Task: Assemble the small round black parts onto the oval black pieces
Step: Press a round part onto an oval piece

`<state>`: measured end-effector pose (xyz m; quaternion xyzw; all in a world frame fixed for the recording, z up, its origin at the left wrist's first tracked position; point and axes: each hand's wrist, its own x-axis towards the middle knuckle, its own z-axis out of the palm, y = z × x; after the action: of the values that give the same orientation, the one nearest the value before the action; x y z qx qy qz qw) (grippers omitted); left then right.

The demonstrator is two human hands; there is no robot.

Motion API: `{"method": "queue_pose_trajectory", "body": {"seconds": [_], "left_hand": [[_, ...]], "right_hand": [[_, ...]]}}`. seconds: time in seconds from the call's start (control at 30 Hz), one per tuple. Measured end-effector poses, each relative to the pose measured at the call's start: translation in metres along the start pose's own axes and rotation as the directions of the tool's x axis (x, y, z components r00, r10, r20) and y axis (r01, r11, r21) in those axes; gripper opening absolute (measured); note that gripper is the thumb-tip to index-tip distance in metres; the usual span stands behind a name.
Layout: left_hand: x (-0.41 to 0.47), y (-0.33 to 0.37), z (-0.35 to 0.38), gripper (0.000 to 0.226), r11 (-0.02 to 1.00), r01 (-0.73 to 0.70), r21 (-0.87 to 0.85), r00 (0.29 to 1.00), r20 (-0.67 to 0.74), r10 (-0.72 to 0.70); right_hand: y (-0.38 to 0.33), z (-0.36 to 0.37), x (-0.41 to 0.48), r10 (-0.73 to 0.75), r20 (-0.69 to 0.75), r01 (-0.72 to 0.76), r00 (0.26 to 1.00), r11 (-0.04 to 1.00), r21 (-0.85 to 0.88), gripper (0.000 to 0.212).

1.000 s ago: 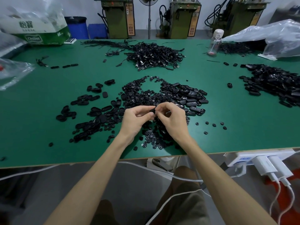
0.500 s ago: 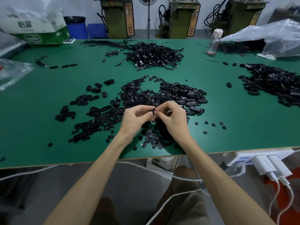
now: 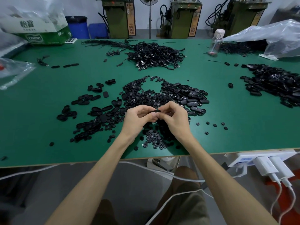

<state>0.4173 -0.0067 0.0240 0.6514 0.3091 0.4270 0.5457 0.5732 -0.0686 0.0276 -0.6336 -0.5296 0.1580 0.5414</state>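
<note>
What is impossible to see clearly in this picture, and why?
Head view:
1. The held black piece: fingers of the left hand and right hand cover most of it; whether a round part is fitted, unclear.
2. The right pile: cut by the frame edge.
3. Machine labels: too small.

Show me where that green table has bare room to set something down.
Bare table lies near left, between the plastic bag, the scattered oval pieces and the front edge, and at right between the central pile and the right-hand pile. It is crowded around the left hand and right hand, pinching a black piece.
</note>
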Motion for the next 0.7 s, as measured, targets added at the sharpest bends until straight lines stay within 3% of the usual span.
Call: {"method": "queue_pose_trajectory", "body": {"seconds": [0.43,0.7], "left_hand": [[0.0024,-0.0041,0.002,0.017,0.988,-0.033,0.152,0.998,-0.051,0.041],[0.0021,-0.0027,0.0003,0.023,0.998,-0.014,0.067,1.0,-0.024,0.016]], "right_hand": [[-0.0046,-0.0001,-0.0029,-0.014,0.053,0.012,0.999,0.999,0.031,0.012],[-0.0065,-0.0017,-0.0033,0.005,0.032,-0.007,0.999,0.999,0.049,0.01]]}}
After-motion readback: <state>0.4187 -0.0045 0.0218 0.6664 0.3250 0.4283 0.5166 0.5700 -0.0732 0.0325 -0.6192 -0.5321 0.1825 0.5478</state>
